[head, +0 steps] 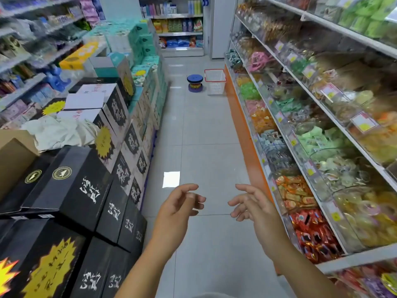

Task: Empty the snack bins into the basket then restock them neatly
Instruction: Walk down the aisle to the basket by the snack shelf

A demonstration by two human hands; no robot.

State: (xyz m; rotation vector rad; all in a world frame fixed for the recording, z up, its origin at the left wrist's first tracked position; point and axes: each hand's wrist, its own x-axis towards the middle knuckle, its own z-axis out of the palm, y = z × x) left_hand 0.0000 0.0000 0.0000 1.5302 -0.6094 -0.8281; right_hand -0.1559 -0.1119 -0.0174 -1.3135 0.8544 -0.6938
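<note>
Left grip (179,204): fingers loosely spread, holding nothing; forearm stretched forward, palm turned inward. Right grip (253,208): likewise loose and empty, palm facing the other. Basket (214,81): white, red-rimmed, on the floor far down the aisle, just beside a blue stool (194,82). Snack bins (300,196): full, shelved along my right. Note: I judge it best to fetch the basket first and park it under the bins before scooping.
</note>
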